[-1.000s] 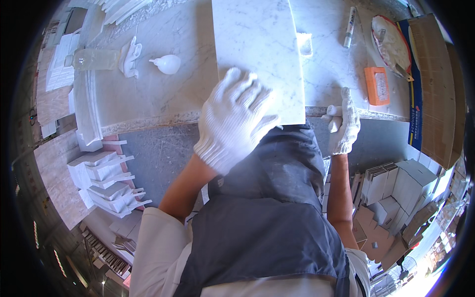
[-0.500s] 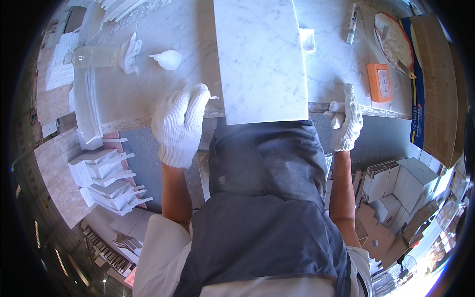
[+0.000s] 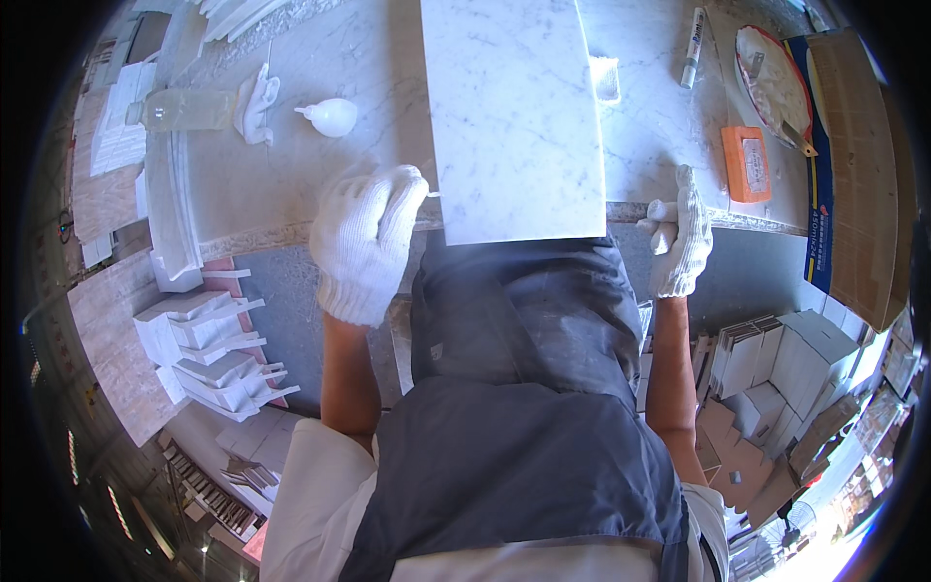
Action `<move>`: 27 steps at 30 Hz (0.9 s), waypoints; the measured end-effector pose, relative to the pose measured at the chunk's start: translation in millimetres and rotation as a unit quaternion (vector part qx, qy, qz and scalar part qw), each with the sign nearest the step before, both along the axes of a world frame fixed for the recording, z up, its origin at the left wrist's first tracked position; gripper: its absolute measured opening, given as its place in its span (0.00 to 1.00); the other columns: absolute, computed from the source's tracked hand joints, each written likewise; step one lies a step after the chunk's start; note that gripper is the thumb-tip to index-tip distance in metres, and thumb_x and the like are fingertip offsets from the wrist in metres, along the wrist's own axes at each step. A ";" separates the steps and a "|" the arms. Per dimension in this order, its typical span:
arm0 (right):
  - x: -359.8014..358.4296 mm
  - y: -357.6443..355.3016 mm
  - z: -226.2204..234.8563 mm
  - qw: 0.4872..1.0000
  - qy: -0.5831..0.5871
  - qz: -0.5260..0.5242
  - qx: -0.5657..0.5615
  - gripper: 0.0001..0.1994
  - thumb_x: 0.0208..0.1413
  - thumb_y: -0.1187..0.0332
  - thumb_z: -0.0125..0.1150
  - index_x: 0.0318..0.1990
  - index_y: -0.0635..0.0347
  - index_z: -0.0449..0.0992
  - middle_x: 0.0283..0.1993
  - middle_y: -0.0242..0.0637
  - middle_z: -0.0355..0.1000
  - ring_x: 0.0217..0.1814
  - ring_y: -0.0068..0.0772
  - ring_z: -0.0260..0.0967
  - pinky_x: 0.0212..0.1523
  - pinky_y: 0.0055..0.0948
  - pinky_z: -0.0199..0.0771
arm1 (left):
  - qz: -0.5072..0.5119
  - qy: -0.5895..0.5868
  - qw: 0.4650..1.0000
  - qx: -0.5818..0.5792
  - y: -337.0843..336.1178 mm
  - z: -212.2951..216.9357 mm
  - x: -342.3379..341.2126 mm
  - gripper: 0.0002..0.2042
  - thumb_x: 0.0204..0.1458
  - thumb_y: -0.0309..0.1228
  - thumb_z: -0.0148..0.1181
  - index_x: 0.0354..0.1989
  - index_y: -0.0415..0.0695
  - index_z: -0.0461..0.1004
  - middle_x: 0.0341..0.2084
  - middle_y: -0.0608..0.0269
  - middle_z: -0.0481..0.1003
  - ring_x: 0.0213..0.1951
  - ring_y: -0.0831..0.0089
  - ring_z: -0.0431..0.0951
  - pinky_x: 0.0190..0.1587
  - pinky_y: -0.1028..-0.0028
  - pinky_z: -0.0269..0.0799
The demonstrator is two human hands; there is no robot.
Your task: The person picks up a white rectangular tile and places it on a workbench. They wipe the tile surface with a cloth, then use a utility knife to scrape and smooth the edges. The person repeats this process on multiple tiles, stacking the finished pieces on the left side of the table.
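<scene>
A marble slab (image 3: 519, 126), pale with grey veins, lies in front of me, and its near end juts past the table edge. My left hand (image 3: 364, 242), in a white knitted glove, is closed beside the slab's left edge. From its fingertips pokes a small thin white piece (image 3: 433, 194), its tip at or very near that edge; the rest is hidden in the glove. My right hand (image 3: 679, 233), gloved alike, rests at the table's front edge, apart from the slab. Its fingers are partly stretched out, and nothing shows in them.
On the left are a white squeeze bulb (image 3: 332, 117), a clear bottle (image 3: 189, 111) and a crumpled white glove or cloth (image 3: 256, 107). To the right lie a marker (image 3: 692, 48), an orange block (image 3: 746, 164), a tub of pale paste (image 3: 771, 82) and a cardboard box (image 3: 849, 165).
My left hand has moved a little to the right, bringing the thin white piece up to the slab's left edge. My right hand stays in place.
</scene>
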State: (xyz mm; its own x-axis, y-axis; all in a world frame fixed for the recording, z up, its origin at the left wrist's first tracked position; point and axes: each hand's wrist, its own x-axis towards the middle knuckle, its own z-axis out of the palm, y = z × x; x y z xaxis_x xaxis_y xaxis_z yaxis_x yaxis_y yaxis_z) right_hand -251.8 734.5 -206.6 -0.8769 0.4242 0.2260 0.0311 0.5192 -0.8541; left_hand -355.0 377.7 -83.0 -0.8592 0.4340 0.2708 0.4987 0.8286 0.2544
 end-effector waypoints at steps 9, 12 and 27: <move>-0.4 -0.1 4.7 0.997 0.000 -0.001 0.075 0.39 0.49 0.75 0.69 0.73 0.64 0.68 0.31 0.30 0.79 0.33 0.25 0.78 0.47 0.28 0.78 | -0.067 -0.046 0.992 0.100 44.8 5.0 0.0 0.16 0.50 0.26 0.72 0.48 0.41 0.83 0.51 0.53 0.82 0.58 0.48 0.79 0.61 0.57 0.74; 0.0 0.2 5.0 0.998 -0.025 -0.003 0.053 0.43 0.45 0.75 0.74 0.73 0.64 0.67 0.30 0.31 0.80 0.34 0.27 0.79 0.51 0.30 0.79 | -0.037 -0.016 0.999 0.027 51.0 5.3 7.1 0.15 0.51 0.31 0.71 0.47 0.44 0.84 0.51 0.53 0.81 0.61 0.47 0.76 0.63 0.55 0.72; -0.4 1.5 -1.4 0.999 -0.009 -0.005 0.032 0.41 0.49 0.68 0.73 0.73 0.65 0.67 0.31 0.30 0.80 0.35 0.30 0.78 0.50 0.31 0.78 | -0.018 -0.016 1.000 0.001 35.7 7.7 22.5 0.13 0.52 0.30 0.72 0.47 0.46 0.86 0.49 0.57 0.84 0.59 0.53 0.79 0.62 0.59 0.75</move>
State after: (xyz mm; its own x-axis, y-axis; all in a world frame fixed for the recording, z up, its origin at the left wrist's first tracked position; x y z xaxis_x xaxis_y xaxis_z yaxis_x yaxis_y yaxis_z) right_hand -252.2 736.0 -208.1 -0.8766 0.4184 0.2376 0.0517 0.5729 -0.8180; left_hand -332.5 413.3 -75.3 -0.8514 0.4641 0.2446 0.5197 0.8098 0.2722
